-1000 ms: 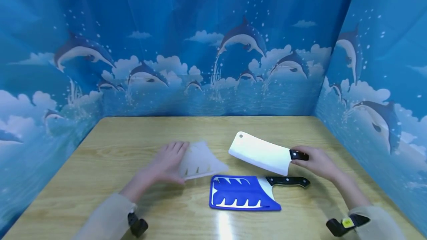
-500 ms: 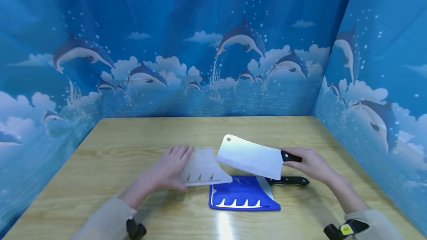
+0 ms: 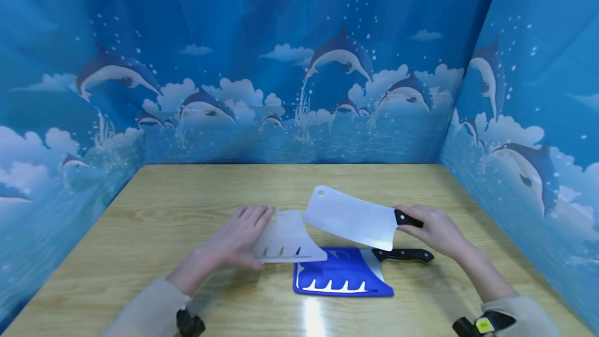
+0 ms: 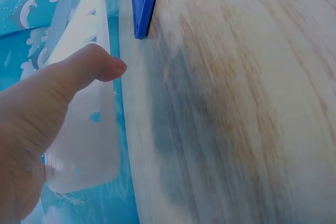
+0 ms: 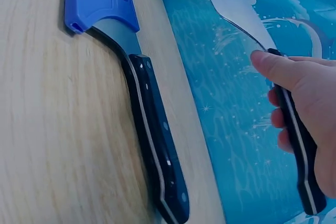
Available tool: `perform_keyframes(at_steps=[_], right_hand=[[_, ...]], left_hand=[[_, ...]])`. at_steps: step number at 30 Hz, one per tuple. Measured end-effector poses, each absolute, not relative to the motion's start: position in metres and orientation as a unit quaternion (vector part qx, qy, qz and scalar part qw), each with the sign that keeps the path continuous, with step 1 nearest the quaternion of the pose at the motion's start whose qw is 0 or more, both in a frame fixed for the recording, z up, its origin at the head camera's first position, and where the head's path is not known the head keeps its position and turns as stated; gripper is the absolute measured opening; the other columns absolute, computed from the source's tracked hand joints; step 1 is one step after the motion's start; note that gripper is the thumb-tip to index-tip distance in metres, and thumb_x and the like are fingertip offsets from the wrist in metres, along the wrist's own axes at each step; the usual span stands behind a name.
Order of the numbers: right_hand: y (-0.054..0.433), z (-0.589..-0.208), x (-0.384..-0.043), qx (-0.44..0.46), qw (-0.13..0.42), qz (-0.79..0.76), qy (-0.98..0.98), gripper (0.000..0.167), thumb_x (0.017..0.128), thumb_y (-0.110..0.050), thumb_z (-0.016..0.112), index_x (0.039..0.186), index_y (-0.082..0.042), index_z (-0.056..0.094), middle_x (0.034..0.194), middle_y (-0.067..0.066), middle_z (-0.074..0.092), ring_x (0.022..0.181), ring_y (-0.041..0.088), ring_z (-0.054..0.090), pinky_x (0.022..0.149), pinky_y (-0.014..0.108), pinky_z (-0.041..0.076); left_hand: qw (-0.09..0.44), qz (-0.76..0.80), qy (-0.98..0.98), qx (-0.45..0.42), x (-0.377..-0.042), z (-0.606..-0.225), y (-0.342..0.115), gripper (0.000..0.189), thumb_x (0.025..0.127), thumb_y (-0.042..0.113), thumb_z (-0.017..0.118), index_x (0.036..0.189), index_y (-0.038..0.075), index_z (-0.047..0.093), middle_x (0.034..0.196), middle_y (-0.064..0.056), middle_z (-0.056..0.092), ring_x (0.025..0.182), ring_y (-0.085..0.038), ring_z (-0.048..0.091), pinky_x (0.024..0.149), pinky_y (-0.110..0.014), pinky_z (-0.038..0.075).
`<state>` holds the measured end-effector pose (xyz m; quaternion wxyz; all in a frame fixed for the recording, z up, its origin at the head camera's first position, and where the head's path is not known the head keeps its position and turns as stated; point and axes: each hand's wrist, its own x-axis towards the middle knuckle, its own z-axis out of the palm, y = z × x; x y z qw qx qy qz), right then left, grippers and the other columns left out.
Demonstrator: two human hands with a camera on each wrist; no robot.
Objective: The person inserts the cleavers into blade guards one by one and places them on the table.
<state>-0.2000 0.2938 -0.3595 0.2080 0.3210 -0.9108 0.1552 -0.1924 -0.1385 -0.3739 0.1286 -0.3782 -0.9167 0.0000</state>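
Observation:
My left hand (image 3: 243,238) grips a translucent white blade sheath (image 3: 290,238) with slots along its lower edge. The thumb lies across the sheath in the left wrist view. Held by its black handle (image 5: 296,135), a bare cleaver (image 3: 353,217) is in my right hand (image 3: 437,228), raised over the table. Its blade points left, with the holed tip right by the sheath's open end. Below them on the table lies a second cleaver (image 3: 404,255), its blade inside a blue sheath (image 3: 332,280). The white sheath's corner overlaps the blue one in the head view.
The wooden table (image 3: 187,186) runs back to a blue curtain (image 3: 243,118) printed with dolphins, which also stands along both sides. A bright light reflection shows on the table's front part.
The bare cleaver has moved left and the white sheath a little right and toward me, bringing blade tip and sheath close together. The sheathed cleaver has stayed in place.

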Motion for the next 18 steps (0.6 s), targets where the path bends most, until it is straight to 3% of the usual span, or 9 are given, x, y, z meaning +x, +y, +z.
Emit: perform_keyframes(at_steps=[6, 11, 18], right_hand=[[0.2939, -0.3565, -0.1997, 0.348, 0.274, 0.115, -0.889, 0.047, 0.064, -0.008, 0.08, 0.109, 0.0, 0.067, 0.079, 0.005, 0.065, 0.061, 0.012, 0.059, 0.047, 0.023, 0.046], [0.2914, -0.3562, -0.1985, 0.362, 0.286, 0.105, -0.881, 0.041, 0.072, -0.017, 0.076, 0.108, -0.001, 0.066, 0.078, 0.006, 0.065, 0.059, 0.014, 0.06, 0.046, 0.024, 0.046], [0.2849, -0.3564, -0.1975, 0.404, 0.305, 0.083, -0.858, 0.048, 0.091, -0.046, 0.047, 0.107, -0.005, 0.066, 0.078, 0.006, 0.066, 0.059, 0.016, 0.062, 0.048, 0.026, 0.049]], left_hand=[[0.146, -0.011, -0.907, -0.394, -0.1935, -0.3762, -0.1386, 0.118, 0.049, 0.051, 0.079, 0.14, -0.005, 0.03, 0.132, -0.019, 0.043, 0.118, -0.031, 0.042, 0.099, -0.049, 0.034], [0.158, -0.027, -0.902, -0.402, -0.193, -0.376, -0.1386, 0.116, 0.05, 0.053, 0.078, 0.139, -0.005, 0.033, 0.13, -0.019, 0.046, 0.116, -0.031, 0.045, 0.096, -0.048, 0.038], [0.164, -0.005, -0.898, -0.408, -0.1935, -0.3715, -0.1431, 0.116, 0.048, 0.061, 0.076, 0.137, -0.003, 0.039, 0.127, -0.018, 0.05, 0.113, -0.03, 0.049, 0.092, -0.047, 0.042]])
